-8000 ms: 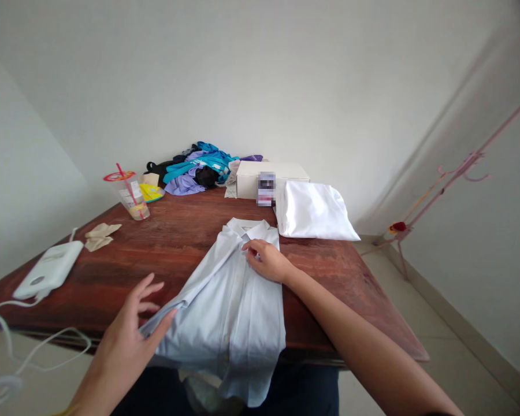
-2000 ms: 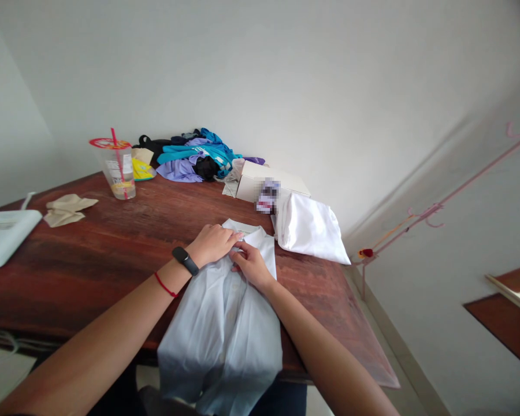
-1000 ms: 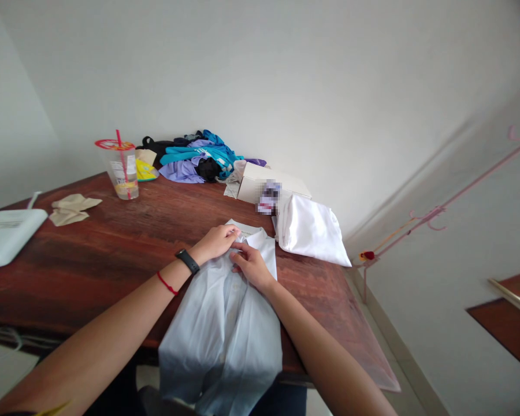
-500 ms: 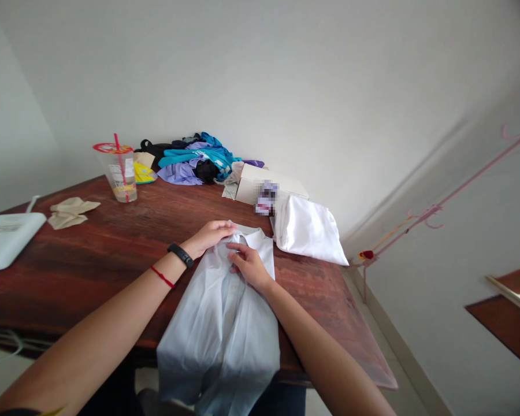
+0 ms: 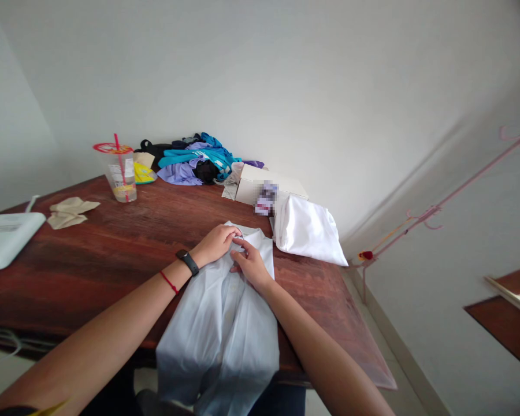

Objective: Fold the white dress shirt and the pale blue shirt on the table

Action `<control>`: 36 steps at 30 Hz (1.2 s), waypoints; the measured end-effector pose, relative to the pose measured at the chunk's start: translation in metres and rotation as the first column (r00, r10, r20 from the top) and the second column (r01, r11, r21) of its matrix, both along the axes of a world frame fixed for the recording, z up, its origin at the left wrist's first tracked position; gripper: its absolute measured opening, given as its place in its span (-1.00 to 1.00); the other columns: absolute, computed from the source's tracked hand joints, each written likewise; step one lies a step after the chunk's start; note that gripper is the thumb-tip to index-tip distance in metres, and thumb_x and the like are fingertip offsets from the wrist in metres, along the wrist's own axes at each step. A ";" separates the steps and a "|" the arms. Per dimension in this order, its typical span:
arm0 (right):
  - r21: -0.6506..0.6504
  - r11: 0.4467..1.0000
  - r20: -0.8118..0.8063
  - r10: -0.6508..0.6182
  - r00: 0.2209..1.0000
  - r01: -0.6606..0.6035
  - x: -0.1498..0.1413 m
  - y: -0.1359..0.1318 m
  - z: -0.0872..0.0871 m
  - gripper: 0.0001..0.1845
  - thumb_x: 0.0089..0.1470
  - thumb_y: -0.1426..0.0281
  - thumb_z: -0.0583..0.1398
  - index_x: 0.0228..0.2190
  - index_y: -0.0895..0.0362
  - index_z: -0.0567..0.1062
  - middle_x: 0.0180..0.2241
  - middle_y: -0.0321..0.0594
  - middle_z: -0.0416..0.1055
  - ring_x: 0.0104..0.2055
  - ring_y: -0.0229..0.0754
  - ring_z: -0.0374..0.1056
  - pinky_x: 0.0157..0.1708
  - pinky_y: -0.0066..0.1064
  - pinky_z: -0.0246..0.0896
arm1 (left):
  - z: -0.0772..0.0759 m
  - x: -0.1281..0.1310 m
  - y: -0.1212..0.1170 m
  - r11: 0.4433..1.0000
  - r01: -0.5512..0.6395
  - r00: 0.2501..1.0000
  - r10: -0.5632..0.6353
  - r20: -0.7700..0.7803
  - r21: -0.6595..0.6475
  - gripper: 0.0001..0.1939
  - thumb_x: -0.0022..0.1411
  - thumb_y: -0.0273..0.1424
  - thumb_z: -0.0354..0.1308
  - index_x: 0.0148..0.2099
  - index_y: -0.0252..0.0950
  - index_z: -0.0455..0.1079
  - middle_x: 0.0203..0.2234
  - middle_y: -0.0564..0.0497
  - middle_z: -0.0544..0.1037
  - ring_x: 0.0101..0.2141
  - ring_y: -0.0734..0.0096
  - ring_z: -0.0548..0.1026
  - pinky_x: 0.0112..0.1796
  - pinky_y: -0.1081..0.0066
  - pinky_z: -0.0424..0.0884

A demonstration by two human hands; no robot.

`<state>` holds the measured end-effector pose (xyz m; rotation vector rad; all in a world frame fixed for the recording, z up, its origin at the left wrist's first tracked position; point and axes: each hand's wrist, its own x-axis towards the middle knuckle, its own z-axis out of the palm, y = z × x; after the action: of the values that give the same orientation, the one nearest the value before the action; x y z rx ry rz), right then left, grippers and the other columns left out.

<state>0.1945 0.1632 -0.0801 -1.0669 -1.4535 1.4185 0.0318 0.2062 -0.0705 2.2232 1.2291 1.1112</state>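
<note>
A pale grey-white buttoned shirt lies lengthwise on the table, its collar at the far end and its lower part hanging over the near edge. My left hand has its fingertips closed on the cloth at the collar's front opening. Right beside it, my right hand pinches the same spot with thumb and forefinger, close under the collar. The fingertips of both hands nearly meet. Whatever small part lies between them is hidden.
The dark wooden table holds a plastic cup with a red straw, a crumpled napkin and a white device. Behind lie piled clothes and a white box. Folded white cloth is right; a pink rack leans beyond.
My left hand has moved slightly right and nearer, its fingers curling in at the collar opening toward my right fingertips. My right hand and the shirt have barely shifted.
</note>
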 end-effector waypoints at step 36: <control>0.417 0.865 0.529 0.018 0.848 -0.278 0.018 -0.007 0.010 -0.88 0.16 0.32 0.25 -0.39 0.10 0.49 -0.54 -0.40 0.36 -0.49 -0.30 0.25 -0.43 -0.47 0.08 | -0.011 -0.008 0.014 0.994 -0.056 0.955 0.079 -0.286 0.090 -0.85 0.37 -0.36 0.17 -0.14 -0.21 0.58 -0.18 0.00 0.66 -0.11 0.22 0.56 -0.06 0.33 0.41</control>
<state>0.2125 0.1567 -0.0699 -1.0531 -2.1827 0.8052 0.0241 0.2199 -0.0810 2.4905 1.4072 0.8944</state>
